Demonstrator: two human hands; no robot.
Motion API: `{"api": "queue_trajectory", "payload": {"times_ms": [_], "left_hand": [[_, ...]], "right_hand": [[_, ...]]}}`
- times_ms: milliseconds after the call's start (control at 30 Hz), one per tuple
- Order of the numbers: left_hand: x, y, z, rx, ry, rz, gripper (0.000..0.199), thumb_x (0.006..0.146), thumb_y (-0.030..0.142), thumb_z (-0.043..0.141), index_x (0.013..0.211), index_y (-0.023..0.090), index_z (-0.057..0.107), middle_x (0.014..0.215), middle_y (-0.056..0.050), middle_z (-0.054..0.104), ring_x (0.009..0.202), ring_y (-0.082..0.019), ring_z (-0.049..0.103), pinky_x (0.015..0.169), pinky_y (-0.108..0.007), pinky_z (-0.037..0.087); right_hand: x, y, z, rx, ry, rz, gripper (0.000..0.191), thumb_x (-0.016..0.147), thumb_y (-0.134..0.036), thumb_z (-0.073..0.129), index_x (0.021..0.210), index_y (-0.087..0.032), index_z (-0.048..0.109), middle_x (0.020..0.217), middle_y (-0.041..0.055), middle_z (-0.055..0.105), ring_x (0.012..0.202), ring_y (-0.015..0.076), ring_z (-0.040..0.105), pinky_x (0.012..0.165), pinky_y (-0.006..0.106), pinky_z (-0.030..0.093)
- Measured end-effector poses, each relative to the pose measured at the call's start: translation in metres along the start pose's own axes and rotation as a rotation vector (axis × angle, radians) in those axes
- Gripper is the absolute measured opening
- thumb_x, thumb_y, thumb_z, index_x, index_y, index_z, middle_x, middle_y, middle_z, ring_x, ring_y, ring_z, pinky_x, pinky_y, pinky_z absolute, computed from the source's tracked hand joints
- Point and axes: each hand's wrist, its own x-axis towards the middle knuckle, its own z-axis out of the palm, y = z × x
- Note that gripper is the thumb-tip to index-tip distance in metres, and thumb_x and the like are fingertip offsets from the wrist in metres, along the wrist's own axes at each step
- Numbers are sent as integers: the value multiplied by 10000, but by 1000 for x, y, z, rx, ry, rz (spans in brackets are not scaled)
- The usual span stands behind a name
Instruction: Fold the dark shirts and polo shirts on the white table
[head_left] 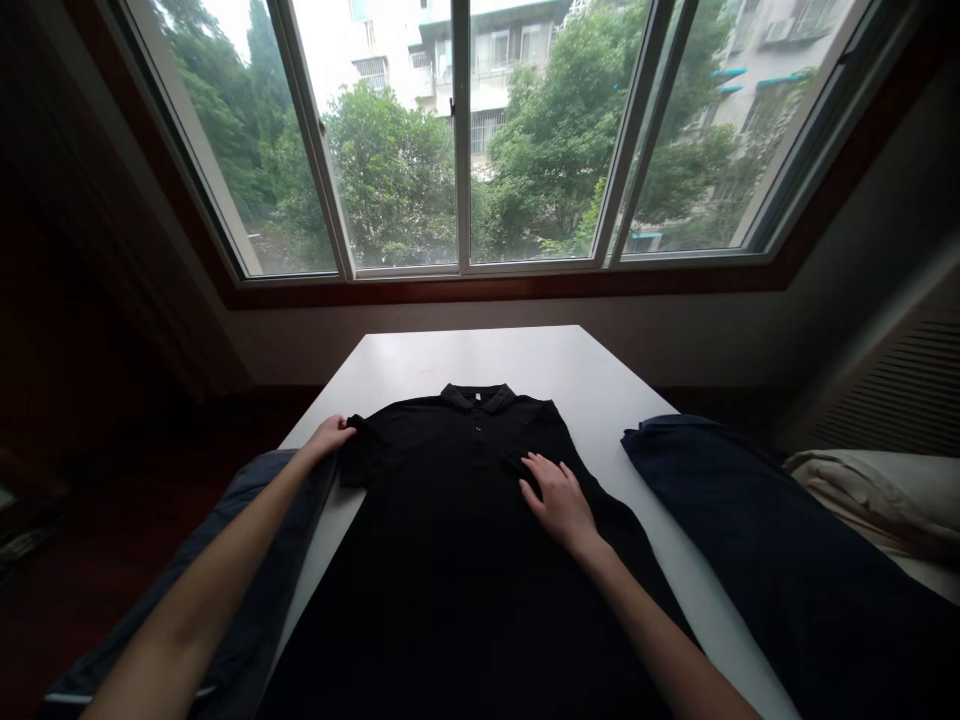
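Observation:
A black polo shirt [450, 540] lies spread face up on a white table [472, 350], its collar toward the window. My left hand [331, 437] pinches the end of the sleeve on the left side, which is stretched outward. On the right side of the shirt's chest, my right hand [556, 495] rests with its fingers apart and holds nothing. The sleeve on the right side is not clearly visible; the lower hem is out of view.
Dark trousers or similar cloth [247, 540] lie along the table's left edge. Dark blue cloth [720, 520] covers the right edge, with beige cloth [877, 490] beyond it. A wide window [465, 150] is behind the table.

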Motion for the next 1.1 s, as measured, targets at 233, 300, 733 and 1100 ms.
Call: {"api": "queue_trajectory", "payload": {"times_ms": [233,300,733,1100], "left_hand": [[-36,61,12,-230,-63,390,228,733,421,561,749,197,518,726,4,541,713,-176,536,674,-289,445],[-50,79,25,-239,-152,475,244,744,409,564,857,193,578,810,-17,593,795,-201,573,750,-316,469],[-86,98,90,-91,-173,607,148,837,341,558,876,198,561,972,-65,638,938,-231,601,950,-407,433],[-77,150,116,-417,26,295,151,865,321,552,928,186,528,1065,-113,608,1079,-244,569,999,-418,412]], "right_hand": [[0,1,0,13,-8,-5,412,927,-307,427,1292,-172,561,1382,110,555,1320,236,467,1136,497,283],[0,1,-1,17,-6,-8,413,927,-309,425,1293,-174,560,1380,114,556,1320,238,469,1133,502,289],[0,2,0,24,-8,-9,412,925,-314,418,1287,-179,563,1386,109,551,1321,237,467,1131,495,292],[0,1,-1,10,-12,-8,410,932,-326,411,1285,-180,560,1381,106,555,1322,235,467,1130,487,295]]}}
